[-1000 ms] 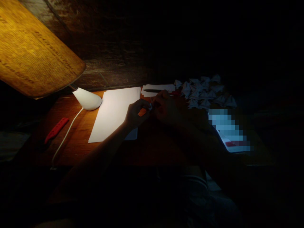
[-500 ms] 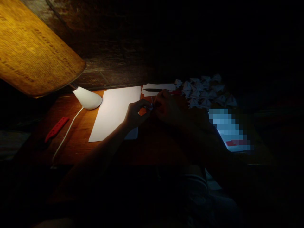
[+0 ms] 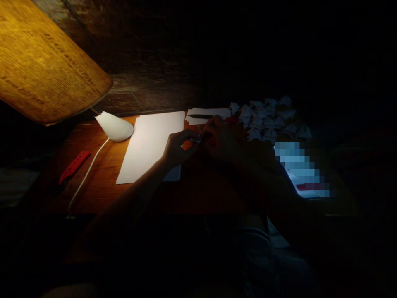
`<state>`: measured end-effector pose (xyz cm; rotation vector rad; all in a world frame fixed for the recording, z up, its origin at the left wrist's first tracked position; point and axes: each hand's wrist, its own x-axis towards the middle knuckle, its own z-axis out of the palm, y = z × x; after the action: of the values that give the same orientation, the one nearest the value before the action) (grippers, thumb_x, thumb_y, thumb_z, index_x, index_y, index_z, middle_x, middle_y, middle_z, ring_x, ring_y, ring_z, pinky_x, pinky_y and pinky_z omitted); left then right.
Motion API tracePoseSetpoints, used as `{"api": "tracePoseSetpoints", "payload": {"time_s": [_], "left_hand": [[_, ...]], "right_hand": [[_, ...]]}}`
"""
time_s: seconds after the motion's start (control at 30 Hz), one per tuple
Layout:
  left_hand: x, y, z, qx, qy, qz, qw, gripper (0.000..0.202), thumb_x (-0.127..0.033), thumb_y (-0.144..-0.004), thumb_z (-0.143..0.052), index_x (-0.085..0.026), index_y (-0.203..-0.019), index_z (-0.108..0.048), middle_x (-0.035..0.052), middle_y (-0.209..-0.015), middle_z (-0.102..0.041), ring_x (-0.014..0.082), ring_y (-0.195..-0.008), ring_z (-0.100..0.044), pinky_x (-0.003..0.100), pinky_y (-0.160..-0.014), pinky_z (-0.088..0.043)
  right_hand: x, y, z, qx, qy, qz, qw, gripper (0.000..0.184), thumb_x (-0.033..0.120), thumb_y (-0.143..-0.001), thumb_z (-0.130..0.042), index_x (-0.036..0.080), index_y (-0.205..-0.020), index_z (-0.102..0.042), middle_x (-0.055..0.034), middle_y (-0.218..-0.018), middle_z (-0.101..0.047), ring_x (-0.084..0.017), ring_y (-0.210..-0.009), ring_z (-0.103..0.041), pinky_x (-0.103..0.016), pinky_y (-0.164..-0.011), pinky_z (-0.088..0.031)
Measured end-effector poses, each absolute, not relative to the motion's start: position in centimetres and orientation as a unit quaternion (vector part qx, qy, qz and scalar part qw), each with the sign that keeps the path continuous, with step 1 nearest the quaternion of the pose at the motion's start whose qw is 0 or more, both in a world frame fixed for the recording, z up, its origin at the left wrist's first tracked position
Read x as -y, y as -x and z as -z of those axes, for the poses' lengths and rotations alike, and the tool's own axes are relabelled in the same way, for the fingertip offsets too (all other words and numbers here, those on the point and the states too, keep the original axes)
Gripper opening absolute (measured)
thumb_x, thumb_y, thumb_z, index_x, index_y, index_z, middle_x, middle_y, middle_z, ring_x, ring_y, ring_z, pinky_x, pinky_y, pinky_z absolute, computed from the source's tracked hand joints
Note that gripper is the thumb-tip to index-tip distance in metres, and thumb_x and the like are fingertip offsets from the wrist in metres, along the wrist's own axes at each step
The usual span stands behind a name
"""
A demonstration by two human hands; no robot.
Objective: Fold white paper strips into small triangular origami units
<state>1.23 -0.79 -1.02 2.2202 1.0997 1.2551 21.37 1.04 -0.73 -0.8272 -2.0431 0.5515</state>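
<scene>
Over the right edge of a stack of white paper sheets [image 3: 151, 140], my left hand [image 3: 176, 149] pinches a small folded piece of paper [image 3: 195, 140] between thumb and fingertips. My right hand [image 3: 218, 138] meets it from the other side, its fingers closed at the same piece. Shadow and the fingers hide most of the paper's shape. Just beyond my hands, a knife [image 3: 201, 117] with a dark blade and red handle lies on small white paper strips [image 3: 223, 111]. Many folded white paper pieces [image 3: 266, 120] are heaped to the right of my right hand.
A lamp with a white base [image 3: 118, 127] and a wide yellow-brown shade [image 3: 52, 62] stands at the left. Its white cord [image 3: 89, 171] runs to the table's front edge beside a red-handled tool [image 3: 74, 165]. A lit screen [image 3: 297, 169], partly pixelated, lies at the right.
My hands stay together at the paper piece, and the right fingers have shifted slightly. A bit more of the paper shows between my fingertips. The whole view has moved a little.
</scene>
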Motion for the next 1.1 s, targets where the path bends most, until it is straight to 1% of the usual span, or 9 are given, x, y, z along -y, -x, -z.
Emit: {"api": "tracePoseSetpoints", "payload": {"time_s": [0.17, 0.43, 0.53, 0.63, 0.73, 0.87, 0.93, 1.0, 1.1], "left_hand": [[0.6, -1.1, 1.3, -0.391, -0.775, -0.456, 0.196, 0.005, -0.02, -0.087, -0.073, -0.021, -0.091, -0.076, 0.004, -0.091, -0.083, 0.0165, -0.08, -0.077, 0.03, -0.078, -0.064], [0.5, -0.8, 1.2, -0.398, -0.777, -0.448, 0.19, 0.004, -0.022, -0.086, -0.078, -0.021, -0.09, -0.077, 0.0028, -0.085, -0.08, 0.0168, -0.076, -0.075, 0.031, -0.077, -0.065], [0.5, -0.9, 1.2, -0.404, -0.765, -0.459, 0.204, 0.01, -0.028, -0.087, -0.081, -0.02, -0.091, -0.076, 0.0033, -0.086, -0.08, 0.0164, -0.076, -0.075, 0.031, -0.077, -0.065], [0.3, -0.9, 1.5, -0.395, -0.748, -0.481, 0.229, 0.021, -0.038, -0.088, -0.084, -0.02, -0.091, -0.074, 0.0035, -0.086, -0.08, 0.0161, -0.077, -0.076, 0.03, -0.077, -0.065], [0.0, -1.0, 1.8, -0.38, -0.735, -0.506, 0.243, 0.031, -0.047, -0.087, -0.086, -0.02, -0.091, -0.072, 0.003, -0.084, -0.078, 0.0155, -0.077, -0.076, 0.03, -0.075, -0.065], [-0.1, -1.0, 1.9, -0.37, -0.729, -0.523, 0.241, 0.032, -0.045, -0.084, -0.09, -0.02, -0.089, -0.072, 0.0025, -0.083, -0.077, 0.0152, -0.075, -0.075, 0.031, -0.075, -0.065], [-0.1, -1.0, 1.8, -0.376, -0.724, -0.525, 0.243, 0.029, -0.043, -0.084, -0.09, -0.02, -0.088, -0.072, 0.0028, -0.083, -0.077, 0.016, -0.075, -0.075, 0.032, -0.075, -0.066], [0.0, -1.0, 1.7, -0.381, -0.721, -0.526, 0.24, 0.029, -0.042, -0.084, -0.09, -0.02, -0.087, -0.072, 0.0031, -0.082, -0.077, 0.0162, -0.075, -0.075, 0.032, -0.074, -0.066], [0.0, -1.0, 1.8, -0.381, -0.724, -0.528, 0.229, 0.03, -0.043, -0.083, -0.091, -0.02, -0.086, -0.072, 0.0031, -0.082, -0.077, 0.0159, -0.075, -0.075, 0.031, -0.073, -0.066]], "right_hand": [[-1.0, -21.6, 0.5, 0.818, 0.324, -0.218, 0.422, 0.009, 0.017, -0.09, -0.064, 0.023, -0.087, -0.057, -0.0075, -0.108, -0.051, -0.023, -0.098, -0.056, -0.043, -0.088, -0.055], [-1.1, -22.0, 0.2, 0.831, 0.318, -0.229, 0.396, 0.015, 0.009, -0.086, -0.064, 0.022, -0.091, -0.06, -0.0093, -0.115, -0.052, -0.024, -0.102, -0.057, -0.044, -0.088, -0.057], [-1.2, -21.9, 0.1, 0.828, 0.313, -0.236, 0.401, 0.014, 0.009, -0.088, -0.063, 0.022, -0.091, -0.062, -0.0086, -0.113, -0.053, -0.024, -0.103, -0.057, -0.044, -0.089, -0.057], [-1.3, -21.8, 0.1, 0.82, 0.31, -0.243, 0.416, 0.015, 0.008, -0.089, -0.063, 0.022, -0.091, -0.064, -0.0077, -0.112, -0.054, -0.023, -0.103, -0.058, -0.044, -0.091, -0.059], [-1.3, -21.8, 0.2, 0.803, 0.307, -0.255, 0.442, 0.016, 0.009, -0.088, -0.066, 0.023, -0.097, -0.066, -0.0075, -0.114, -0.055, -0.023, -0.102, -0.06, -0.044, -0.09, -0.061], [-1.2, -21.7, 0.4, 0.776, 0.308, -0.272, 0.478, 0.022, 0.012, -0.087, -0.07, 0.024, -0.105, -0.066, -0.0078, -0.117, -0.057, -0.023, -0.1, -0.062, -0.045, -0.088, -0.063], [-1.3, -21.5, 0.7, 0.759, 0.31, -0.284, 0.497, 0.023, 0.016, -0.086, -0.073, 0.025, -0.105, -0.065, -0.0077, -0.117, -0.057, -0.023, -0.1, -0.063, -0.045, -0.089, -0.063], [-1.5, -21.3, 1.2, 0.733, 0.315, -0.311, 0.517, 0.029, 0.026, -0.086, -0.078, 0.026, -0.111, -0.063, -0.0081, -0.121, -0.057, -0.023, -0.102, -0.064, -0.046, -0.089, -0.064], [-2.2, -20.9, 2.2, 0.686, 0.333, -0.358, 0.539, 0.055, 0.046, -0.084, -0.082, 0.025, -0.129, -0.058, -0.0109, -0.131, -0.056, -0.024, -0.103, -0.066, -0.045, -0.087, -0.065]]}}
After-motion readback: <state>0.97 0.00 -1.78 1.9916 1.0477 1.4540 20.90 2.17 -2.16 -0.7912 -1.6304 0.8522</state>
